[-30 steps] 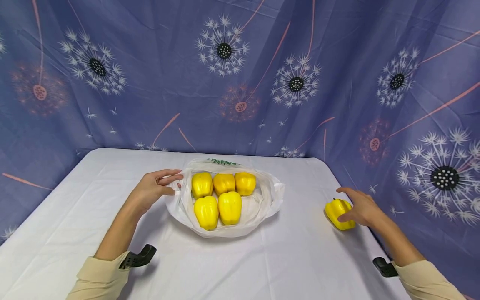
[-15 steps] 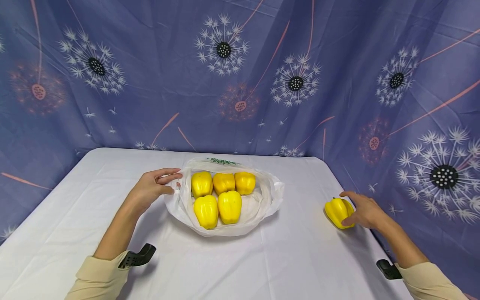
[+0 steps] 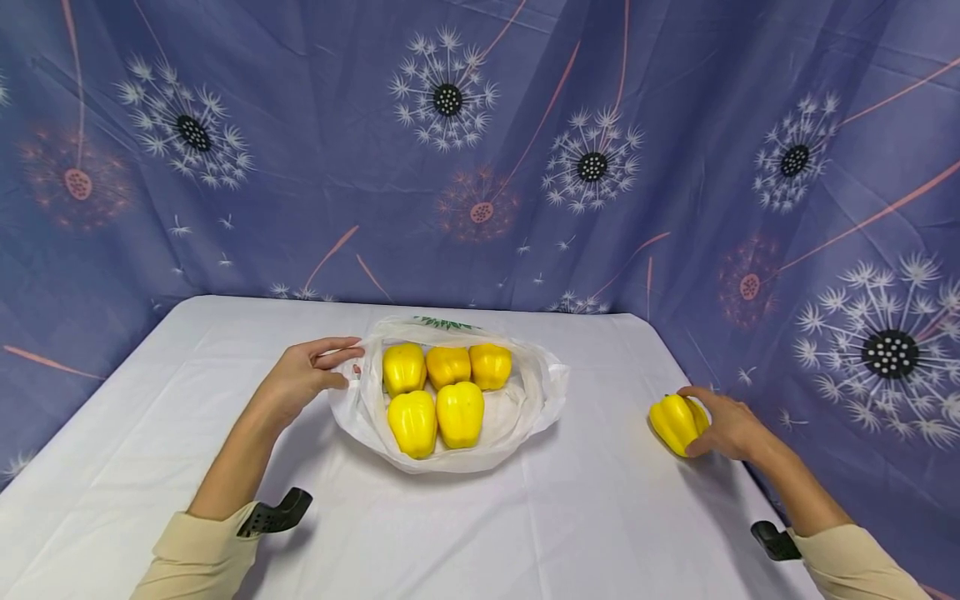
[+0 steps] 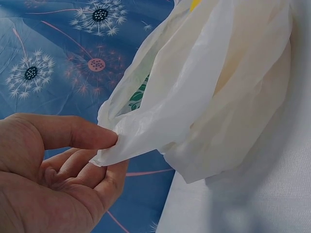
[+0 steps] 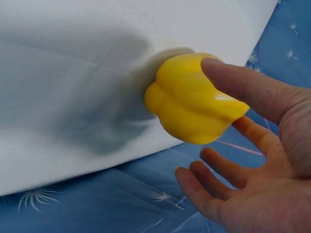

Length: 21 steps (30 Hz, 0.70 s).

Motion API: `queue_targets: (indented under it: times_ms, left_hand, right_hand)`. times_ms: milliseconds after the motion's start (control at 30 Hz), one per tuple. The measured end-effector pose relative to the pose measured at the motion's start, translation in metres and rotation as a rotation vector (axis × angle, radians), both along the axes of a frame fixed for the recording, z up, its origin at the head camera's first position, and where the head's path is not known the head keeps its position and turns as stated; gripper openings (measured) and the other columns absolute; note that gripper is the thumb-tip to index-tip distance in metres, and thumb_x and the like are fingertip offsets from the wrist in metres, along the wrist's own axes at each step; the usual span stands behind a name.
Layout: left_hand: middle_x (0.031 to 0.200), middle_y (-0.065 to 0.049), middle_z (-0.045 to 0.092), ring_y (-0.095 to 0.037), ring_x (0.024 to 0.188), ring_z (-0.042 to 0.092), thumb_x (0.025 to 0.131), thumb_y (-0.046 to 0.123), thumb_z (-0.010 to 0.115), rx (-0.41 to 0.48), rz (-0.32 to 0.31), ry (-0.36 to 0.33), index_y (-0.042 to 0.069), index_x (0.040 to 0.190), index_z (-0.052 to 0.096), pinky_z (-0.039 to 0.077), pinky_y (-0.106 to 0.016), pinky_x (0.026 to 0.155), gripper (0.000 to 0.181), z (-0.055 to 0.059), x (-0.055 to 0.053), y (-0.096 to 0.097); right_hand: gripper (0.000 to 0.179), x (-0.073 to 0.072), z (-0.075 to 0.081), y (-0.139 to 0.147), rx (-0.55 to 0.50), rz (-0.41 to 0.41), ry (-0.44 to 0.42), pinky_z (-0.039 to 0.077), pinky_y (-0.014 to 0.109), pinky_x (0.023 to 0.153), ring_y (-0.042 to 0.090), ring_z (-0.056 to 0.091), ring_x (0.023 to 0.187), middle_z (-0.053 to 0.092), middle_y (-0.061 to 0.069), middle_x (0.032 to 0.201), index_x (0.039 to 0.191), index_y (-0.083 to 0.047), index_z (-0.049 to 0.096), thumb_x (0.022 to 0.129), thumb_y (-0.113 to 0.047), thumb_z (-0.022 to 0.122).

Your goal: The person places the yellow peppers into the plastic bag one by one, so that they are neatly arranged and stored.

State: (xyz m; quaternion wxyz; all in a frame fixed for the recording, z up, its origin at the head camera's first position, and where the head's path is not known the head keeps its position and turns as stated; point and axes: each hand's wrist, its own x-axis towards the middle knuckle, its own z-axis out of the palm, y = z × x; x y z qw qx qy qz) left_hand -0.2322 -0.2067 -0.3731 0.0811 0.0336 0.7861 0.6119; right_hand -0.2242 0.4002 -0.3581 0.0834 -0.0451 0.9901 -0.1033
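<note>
My left hand (image 3: 303,375) pinches the left rim of a white plastic bag (image 3: 525,425) between thumb and fingers; the left wrist view shows the thin film (image 4: 170,121) held there. Inside the wide-mouthed bag sit several yellow bell peppers (image 3: 461,415) in two rows. Far to the right, a single yellow bell pepper (image 3: 672,425) lies on its side on the white tablecloth. My right hand (image 3: 731,427) holds this pepper between thumb and index finger, from its right side. In the right wrist view, the other fingers (image 5: 201,191) stand away from the pepper (image 5: 189,102).
A white cloth (image 3: 480,533) covers the table, whose right edge runs close beside the right hand. Behind and at both sides hangs a blue curtain (image 3: 337,167) with a dandelion print. A black wrist mount (image 3: 277,512) juts from the left sleeve.
The right hand has shifted slightly right along the lone pepper, its thumb going from over the pepper to its lower right edge. The left hand, bag and peppers stay put.
</note>
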Motion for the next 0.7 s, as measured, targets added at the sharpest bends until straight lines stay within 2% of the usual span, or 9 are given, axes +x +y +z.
queue_targets:
  times_ms: [200,400,700]
  left_hand:
    - [0.144,-0.02,0.058,-0.032,0.155,0.024,0.083,-0.008,0.061,-0.004,-0.002,0.003,0.005,0.153,0.044,0.026,-0.055,0.119,0.073,-0.0008,-0.0001,0.0002]
    - [0.144,-0.02,0.058,-0.032,0.155,0.023,0.082,-0.008,0.061,-0.019,-0.001,0.008,0.005,0.153,0.044,0.025,-0.057,0.119,0.074,-0.0021,0.0,-0.0001]
    - [0.144,-0.02,0.057,-0.032,0.156,0.022,0.083,-0.008,0.062,-0.017,-0.002,0.004,0.006,0.153,0.044,0.025,-0.057,0.119,0.074,-0.0002,-0.0005,-0.0003]
  right_hand:
    - [0.095,-0.0013,-0.0037,0.0016,-0.005,0.001,-0.02,0.042,0.073,0.09,0.066,0.042,0.124,0.046,0.042,0.139,0.146,0.0,0.043,0.063,-0.017,0.088]
    - [0.098,-0.0024,-0.0085,0.0024,-0.009,0.004,-0.015,0.046,0.067,0.086,0.062,0.048,0.119,0.049,0.042,0.136,0.147,0.0,0.04,0.063,-0.016,0.088]
    - [0.099,-0.0053,-0.0061,0.0012,-0.014,-0.016,-0.035,0.047,0.063,0.082,0.058,0.049,0.115,0.05,0.041,0.134,0.148,-0.001,0.038,0.063,-0.013,0.086]
